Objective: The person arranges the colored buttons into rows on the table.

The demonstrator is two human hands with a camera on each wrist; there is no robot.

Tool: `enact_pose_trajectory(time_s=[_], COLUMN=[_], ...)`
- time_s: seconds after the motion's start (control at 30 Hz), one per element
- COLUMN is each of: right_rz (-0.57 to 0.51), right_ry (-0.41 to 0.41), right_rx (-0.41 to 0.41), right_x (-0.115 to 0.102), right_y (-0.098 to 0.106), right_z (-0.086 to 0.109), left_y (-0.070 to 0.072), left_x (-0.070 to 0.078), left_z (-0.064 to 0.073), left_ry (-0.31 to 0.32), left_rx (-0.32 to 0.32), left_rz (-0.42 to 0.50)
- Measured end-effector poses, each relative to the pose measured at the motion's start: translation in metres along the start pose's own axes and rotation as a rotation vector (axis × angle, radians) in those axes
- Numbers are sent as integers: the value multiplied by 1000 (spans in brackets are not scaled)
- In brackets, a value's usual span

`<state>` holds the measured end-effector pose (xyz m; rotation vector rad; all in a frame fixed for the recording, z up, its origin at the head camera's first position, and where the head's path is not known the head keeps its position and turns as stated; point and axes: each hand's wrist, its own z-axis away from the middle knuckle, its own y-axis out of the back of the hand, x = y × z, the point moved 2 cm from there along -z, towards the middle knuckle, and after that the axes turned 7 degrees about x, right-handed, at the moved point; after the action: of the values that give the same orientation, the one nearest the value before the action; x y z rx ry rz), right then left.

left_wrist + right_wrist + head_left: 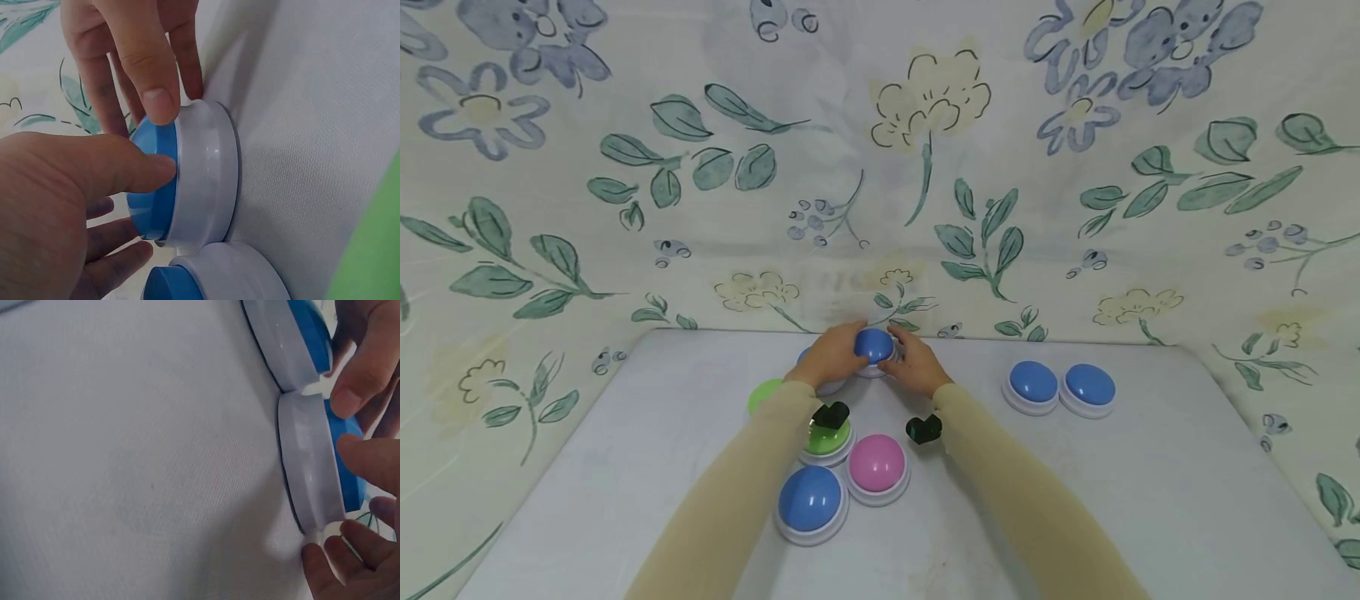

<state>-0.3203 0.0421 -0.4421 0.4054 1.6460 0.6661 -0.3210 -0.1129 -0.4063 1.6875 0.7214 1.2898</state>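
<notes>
At the far edge of the white table, both hands are around a push button [874, 346] with a blue dome and a white round base. My left hand [831, 358] grips it from the left; in the left wrist view its thumb [140, 172] lies on the blue dome, with the other fingers beyond. From the right, my right hand [921, 364] holds the same button, thumb on the dome and fingertips [315, 562] low by the base. The base sits flat on the table, against a second blue button [237, 275] on its left, partly hidden by the left hand in the head view.
Nearer me are a lime green button [763, 394], a darker green one [827, 439] partly behind the left sleeve, a pink button [877, 463] and a blue one [809, 498]. Two blue buttons [1033, 383] stand side by side at right. A floral cloth [880, 208] hangs behind the table.
</notes>
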Motion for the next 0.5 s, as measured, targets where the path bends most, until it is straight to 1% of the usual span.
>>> enact_pose_trajectory(time_s=[0.07,0.13,0.23,0.43,0.5], right_rz=[-1,-7,-12,-12,-14], right_ry=[-6,6,19,17,11], right_rx=[-16,-28,-40,-45,-42], right_x=[1,1,1,0,0], right_y=[-1,-1,-1,-4,-5], right_z=[-1,-2,-3,-6,-7], left_y=[-2,-3,-3,-3,-4], left_x=[-2,-3,-6,-7,-6], left_z=[-1,-3,-5,-8,-9], left_ry=[8,10,14,-31,-52], left_rx=[-14,-21,-27,-30,-21], left_rz=[-13,-29,-27,-11,-4])
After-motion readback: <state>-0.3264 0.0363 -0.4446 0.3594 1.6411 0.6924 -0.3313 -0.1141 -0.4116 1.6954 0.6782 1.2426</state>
